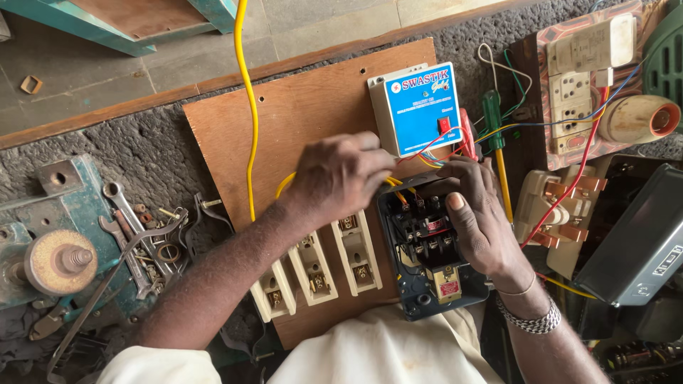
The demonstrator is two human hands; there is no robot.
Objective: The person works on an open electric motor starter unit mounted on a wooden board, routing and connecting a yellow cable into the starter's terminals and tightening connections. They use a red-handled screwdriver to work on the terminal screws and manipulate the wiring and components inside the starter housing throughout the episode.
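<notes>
Both hands work at the top edge of the open dark switch box (427,249), which sits on the wooden board (299,114) just below the blue control unit (416,107). The left hand (338,178) is closed on yellow wires (395,182) that run sideways into the box from its upper left, while the right hand (477,213) rests curled over the box's right side, thumb on the terminals. Three white fuse holders (316,267) lie left of the box; the left hand is nearer the wires.

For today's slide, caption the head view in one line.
Two hands work yellow wires into an open black switch box on a wooden board.
</notes>
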